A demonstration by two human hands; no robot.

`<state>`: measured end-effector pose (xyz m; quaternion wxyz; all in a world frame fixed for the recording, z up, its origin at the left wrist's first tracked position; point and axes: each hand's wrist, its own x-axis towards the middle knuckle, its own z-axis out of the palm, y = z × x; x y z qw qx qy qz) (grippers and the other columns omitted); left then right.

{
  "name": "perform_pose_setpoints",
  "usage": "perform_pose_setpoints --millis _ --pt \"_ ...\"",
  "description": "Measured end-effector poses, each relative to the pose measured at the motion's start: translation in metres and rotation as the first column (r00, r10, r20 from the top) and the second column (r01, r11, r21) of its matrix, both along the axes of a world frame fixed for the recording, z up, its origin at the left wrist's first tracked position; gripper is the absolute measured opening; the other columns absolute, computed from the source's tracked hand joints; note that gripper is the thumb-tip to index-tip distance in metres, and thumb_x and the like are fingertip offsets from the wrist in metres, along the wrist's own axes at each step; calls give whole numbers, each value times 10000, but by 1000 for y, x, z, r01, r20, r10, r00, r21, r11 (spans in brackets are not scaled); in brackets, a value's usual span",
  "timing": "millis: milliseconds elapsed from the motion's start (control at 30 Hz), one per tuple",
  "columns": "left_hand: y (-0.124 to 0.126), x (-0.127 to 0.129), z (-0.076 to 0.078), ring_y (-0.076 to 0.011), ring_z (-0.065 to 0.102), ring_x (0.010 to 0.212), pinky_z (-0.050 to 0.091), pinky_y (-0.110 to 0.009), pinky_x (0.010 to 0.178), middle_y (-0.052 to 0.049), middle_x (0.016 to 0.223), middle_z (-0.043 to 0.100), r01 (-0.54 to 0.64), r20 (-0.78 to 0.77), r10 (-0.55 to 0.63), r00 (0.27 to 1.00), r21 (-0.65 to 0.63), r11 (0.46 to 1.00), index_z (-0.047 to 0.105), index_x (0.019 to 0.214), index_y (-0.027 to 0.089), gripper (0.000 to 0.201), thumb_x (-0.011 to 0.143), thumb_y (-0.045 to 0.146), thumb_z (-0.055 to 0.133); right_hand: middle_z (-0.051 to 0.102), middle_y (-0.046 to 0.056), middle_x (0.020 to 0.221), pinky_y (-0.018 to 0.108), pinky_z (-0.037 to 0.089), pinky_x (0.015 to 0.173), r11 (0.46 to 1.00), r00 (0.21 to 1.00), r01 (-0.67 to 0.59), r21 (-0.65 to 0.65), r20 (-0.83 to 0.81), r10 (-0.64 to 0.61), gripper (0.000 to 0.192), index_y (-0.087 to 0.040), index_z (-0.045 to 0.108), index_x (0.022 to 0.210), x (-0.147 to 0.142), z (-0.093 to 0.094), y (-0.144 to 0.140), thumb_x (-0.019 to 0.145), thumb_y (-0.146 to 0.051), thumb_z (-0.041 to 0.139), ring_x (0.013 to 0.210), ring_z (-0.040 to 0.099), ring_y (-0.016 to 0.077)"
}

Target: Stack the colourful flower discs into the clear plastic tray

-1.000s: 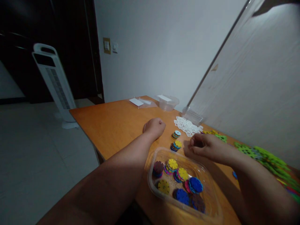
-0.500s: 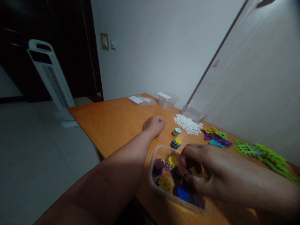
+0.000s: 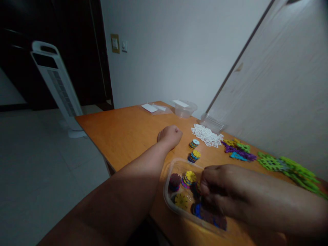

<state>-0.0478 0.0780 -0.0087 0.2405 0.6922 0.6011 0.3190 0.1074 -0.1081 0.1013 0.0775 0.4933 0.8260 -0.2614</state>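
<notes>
1. Clear plastic tub (image 3: 171,171): shallow, rounded corners, near the front edge of the tabletop (image 3: 123,133), just ahead of the person. Its long axis runs from near-right to far-left.
2. Notched discs (image 3: 190,176): flat round pieces in yellow, purple, blue and pink, lying in small piles inside the tub.
3. Right hand (image 3: 217,191): directly over the tub's right half, fingers curled down among the discs. It is plainly the nearer hand. Whether it grips a disc cannot be told; the fingertips are hidden.
4. Left hand (image 3: 170,135): closed in a loose fist, resting on the tabletop beyond the tub and apart from it. Nothing shows in it.
5. Two short disc stacks (image 3: 194,150): on the tabletop just beyond the tub, between the hands.
6. White lattice pieces (image 3: 207,136), then purple and green ones (image 3: 271,162): spread along the wall side, well apart from the tub.
</notes>
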Motion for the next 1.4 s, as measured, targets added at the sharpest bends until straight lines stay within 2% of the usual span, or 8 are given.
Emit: perform_pose_setpoints --millis 100,233,367,467,667,867,1167,1400 --pt "1 1 -1 -179 633 760 402 -265 643 -15 893 758 -5 3 5 1000 9 1000 755 854 271 208 834 343 561 662 6 771 254 402 604 996 998 47 80 -34 -44 186 -211 613 840 6 4 11 965 -295 505 672 583 146" --pt "1 1 -2 -176 626 738 391 -264 628 -14 872 754 -10 4 10 1000 18 1000 743 827 264 197 831 345 563 591 -1 765 258 412 625 979 988 108 173 -127 -86 199 -199 561 823 24 -4 29 974 -297 475 699 542 145" --pt "2 0 -3 -176 622 728 386 -262 618 -22 865 754 -12 -3 12 1000 14 1000 753 850 259 214 839 352 561 568 -15 722 256 393 604 986 992 118 121 -63 -111 216 -197 549 800 37 -8 36 979 -290 470 662 514 134" --pt "4 0 -5 -172 619 721 384 -257 612 -20 858 753 -13 -8 13 1000 15 1000 757 859 260 225 845 359 557 586 -23 718 246 380 586 995 997 77 70 -18 -76 199 -202 556 793 37 -5 29 971 -261 488 646 521 126" --pt "8 1 -8 -166 610 708 366 -260 597 -17 857 753 -11 -10 11 1000 37 999 754 844 256 217 830 347 559 586 -35 698 226 363 560 994 998 38 102 -48 -34 191 -210 551 799 24 9 12 976 -256 494 619 511 115" --pt "10 1 -12 -167 602 695 346 -269 581 -16 831 743 -10 9 10 1000 74 997 748 826 256 212 821 351 558 652 -43 724 207 368 565 999 999 -43 13 -24 44 154 -209 617 796 7 18 -1 894 -122 537 626 566 99" --pt "7 1 -8 -169 605 697 374 -268 597 -9 837 742 -16 9 16 1000 39 999 750 842 264 217 831 366 559 703 -21 738 193 376 538 994 996 -83 -75 26 85 199 -218 719 847 -1 8 -6 872 -131 542 592 581 100" --pt "6 1 -8 -179 620 730 412 -273 641 -14 854 742 -11 15 11 1000 36 999 750 836 266 207 838 362 567 732 -10 730 210 405 546 997 998 20 -77 60 -16 255 -254 757 855 5 0 -25 843 -107 550 609 641 130"
